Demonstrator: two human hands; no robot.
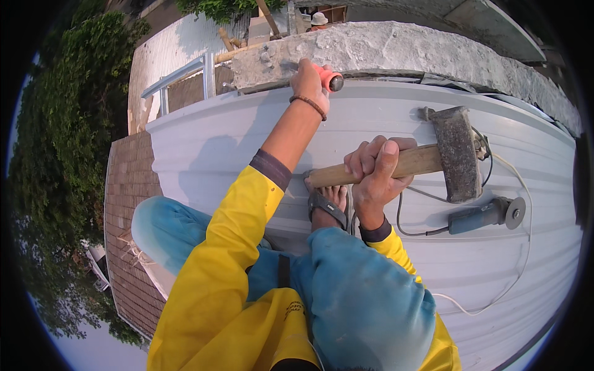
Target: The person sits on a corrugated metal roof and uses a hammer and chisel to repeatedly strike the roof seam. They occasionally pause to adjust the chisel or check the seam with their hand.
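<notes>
My left hand is wrapped round the orange grip of a chisel, right at the rough concrete ledge. Its dark round striking end faces back toward me; my fingers mostly hide the blade side. Lower and to the right, my right hand grips the wooden handle of a sledgehammer. The heavy, worn steel head is raised over the metal roofing, apart from the chisel. The handle's butt end reaches over my sandalled foot.
I crouch on pale ribbed metal roofing. An angle grinder lies on it at right, with dark and white cables trailing around. A metal frame stands at far left, above brown roof tiles. Beyond the ledge is a person in a hat.
</notes>
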